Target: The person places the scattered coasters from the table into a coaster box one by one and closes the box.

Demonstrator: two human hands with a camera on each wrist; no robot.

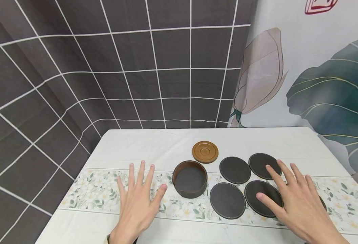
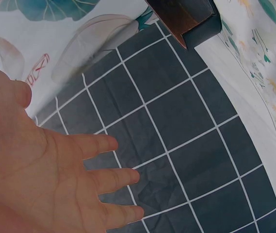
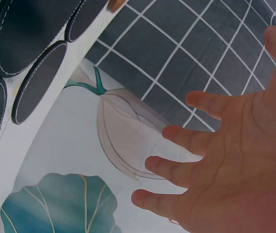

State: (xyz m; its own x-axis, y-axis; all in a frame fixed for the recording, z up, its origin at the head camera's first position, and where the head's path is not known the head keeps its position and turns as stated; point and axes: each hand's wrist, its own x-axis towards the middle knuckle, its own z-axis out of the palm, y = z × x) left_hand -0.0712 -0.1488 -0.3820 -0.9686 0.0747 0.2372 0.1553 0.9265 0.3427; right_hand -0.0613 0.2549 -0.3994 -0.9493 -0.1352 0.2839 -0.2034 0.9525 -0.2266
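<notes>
My left hand (image 1: 139,205) is spread with straight fingers over the floral band, left of a round dark coaster holder (image 1: 190,179) with a brown inner wall. The left palm shows bare in the left wrist view, the holder's edge at the top. Fingers spread, my right hand (image 1: 300,200) overlaps part of the black round coasters at the right and holds nothing. Several stitched coasters lie flat: one at the upper left (image 1: 235,170), one at the upper right (image 1: 262,165), one at the lower left (image 1: 227,200), and one by the right thumb (image 1: 262,200). Another is mostly hidden behind the right hand.
A brown round lid-like disc (image 1: 205,151) lies behind the holder. The white tablecloth (image 1: 142,145) has a floral band across it. A dark grid curtain (image 1: 172,84) hangs behind and to the left, and a leaf-printed curtain (image 1: 267,101) hangs at the right.
</notes>
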